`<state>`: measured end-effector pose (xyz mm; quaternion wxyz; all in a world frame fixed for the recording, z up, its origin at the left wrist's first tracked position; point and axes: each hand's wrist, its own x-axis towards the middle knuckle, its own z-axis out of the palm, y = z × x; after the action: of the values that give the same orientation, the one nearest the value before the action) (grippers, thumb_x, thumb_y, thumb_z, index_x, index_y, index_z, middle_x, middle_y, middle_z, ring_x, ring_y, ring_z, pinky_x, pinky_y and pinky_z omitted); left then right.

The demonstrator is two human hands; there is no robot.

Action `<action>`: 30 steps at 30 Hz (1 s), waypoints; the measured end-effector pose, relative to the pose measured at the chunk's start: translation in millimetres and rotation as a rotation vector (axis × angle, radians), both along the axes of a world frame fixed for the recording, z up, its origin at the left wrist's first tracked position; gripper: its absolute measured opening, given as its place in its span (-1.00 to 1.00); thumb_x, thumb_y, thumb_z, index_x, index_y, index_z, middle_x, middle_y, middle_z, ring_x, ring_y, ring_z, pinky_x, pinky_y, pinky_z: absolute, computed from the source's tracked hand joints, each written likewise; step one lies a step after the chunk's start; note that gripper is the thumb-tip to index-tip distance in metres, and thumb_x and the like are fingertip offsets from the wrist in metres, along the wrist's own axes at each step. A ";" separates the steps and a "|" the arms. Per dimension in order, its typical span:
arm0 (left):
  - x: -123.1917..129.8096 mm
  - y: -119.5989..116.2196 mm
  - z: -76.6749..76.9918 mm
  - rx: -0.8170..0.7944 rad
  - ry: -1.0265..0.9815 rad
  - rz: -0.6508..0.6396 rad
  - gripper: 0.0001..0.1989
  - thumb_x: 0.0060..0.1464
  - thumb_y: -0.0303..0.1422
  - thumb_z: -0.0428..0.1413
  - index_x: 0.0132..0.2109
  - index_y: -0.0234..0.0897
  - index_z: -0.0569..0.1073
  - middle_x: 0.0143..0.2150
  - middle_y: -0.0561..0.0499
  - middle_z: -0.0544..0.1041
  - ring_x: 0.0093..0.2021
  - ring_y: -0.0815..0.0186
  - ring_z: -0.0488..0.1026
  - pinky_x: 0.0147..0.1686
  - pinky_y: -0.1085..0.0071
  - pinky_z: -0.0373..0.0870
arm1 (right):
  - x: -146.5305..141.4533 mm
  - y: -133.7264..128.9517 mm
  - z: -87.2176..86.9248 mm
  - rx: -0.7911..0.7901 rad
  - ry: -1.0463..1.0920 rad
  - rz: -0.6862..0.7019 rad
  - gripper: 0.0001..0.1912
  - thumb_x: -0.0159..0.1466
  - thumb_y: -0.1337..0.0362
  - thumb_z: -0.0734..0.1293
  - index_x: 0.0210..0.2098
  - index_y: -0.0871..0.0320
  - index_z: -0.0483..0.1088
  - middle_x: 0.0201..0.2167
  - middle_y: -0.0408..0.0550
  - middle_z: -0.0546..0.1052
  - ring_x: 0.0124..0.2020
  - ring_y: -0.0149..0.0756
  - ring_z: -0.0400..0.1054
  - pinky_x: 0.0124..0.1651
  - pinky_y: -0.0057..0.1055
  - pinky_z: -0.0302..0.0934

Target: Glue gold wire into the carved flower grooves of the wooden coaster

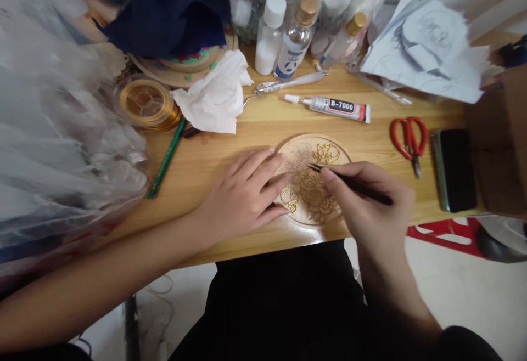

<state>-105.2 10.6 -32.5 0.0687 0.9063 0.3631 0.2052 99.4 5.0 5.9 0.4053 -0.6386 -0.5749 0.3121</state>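
A round wooden disc (313, 137) with a raised rim lies near the table's front edge, with a floral line drawing on its face. Bent gold wire (325, 153) follows the drawing at the top right, and another gold wire piece (289, 199) sits at the lower left. My left hand (252, 191) rests flat, fingers spread, its fingertips on the disc's left side. Black tweezers (362, 186) are pinched in my right hand (376, 202). Their tips point left, over the middle of the drawing; whether they grip anything is too small to tell.
Behind the disc lie a B-7000 glue tube (340, 107), a pen (292, 83) and crumpled tissue (218, 95). Red-handled pliers (410, 139) and a phone (454, 170) lie right. A gold wire spool (146, 102) and green pencil (167, 159) lie left. Bottles (293, 40) stand behind.
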 end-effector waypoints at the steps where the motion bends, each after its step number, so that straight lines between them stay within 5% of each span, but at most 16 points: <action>1: -0.2 -0.1 -0.4 0.002 0.001 -0.004 -0.57 0.21 -0.14 0.12 0.08 -0.36 0.49 0.20 -0.29 0.43 0.23 -0.10 0.34 0.10 -0.01 0.39 | 5.1 0.6 -1.3 0.011 0.015 -0.027 -0.92 0.16 0.36 0.46 -0.33 0.07 0.56 -0.44 -0.19 0.61 -0.44 -0.44 0.52 -0.34 -0.54 0.44; 8: 0.7 -1.0 -2.3 0.016 0.030 -0.033 -0.53 0.23 -0.13 0.09 0.10 -0.46 0.44 0.17 -0.34 0.43 0.23 -0.10 0.34 0.09 0.02 0.43 | 24.3 -4.9 -18.9 0.178 -0.021 -0.172 -0.89 0.13 0.38 0.48 -0.33 0.08 0.56 -0.41 -0.15 0.63 -0.39 -0.41 0.54 -0.29 -0.48 0.48; 16: 2.6 0.4 2.5 0.081 0.054 -0.083 -0.52 0.22 -0.11 0.09 0.09 -0.44 0.44 0.09 -0.35 0.47 0.14 -0.09 0.40 0.08 -0.06 0.42 | 40.5 10.0 -30.6 0.211 0.008 -0.082 -0.87 0.14 0.38 0.48 -0.32 0.07 0.55 -0.36 -0.13 0.63 -0.35 -0.33 0.55 -0.25 -0.38 0.50; 30: -2.9 2.7 0.6 -0.041 -0.044 -0.083 -0.50 0.24 -0.14 0.08 0.17 -0.40 0.34 0.15 -0.33 0.41 0.21 -0.03 0.34 0.14 -0.04 0.38 | 40.9 13.8 -29.5 0.196 -0.041 -0.065 -0.89 0.16 0.31 0.47 -0.29 0.02 0.53 -0.33 -0.11 0.63 -0.32 -0.27 0.53 -0.26 -0.29 0.46</action>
<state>-108.1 13.3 -31.8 0.1036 0.9144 0.3274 0.2145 140.3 18.7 -23.7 0.4638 -0.6205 -0.5899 0.2279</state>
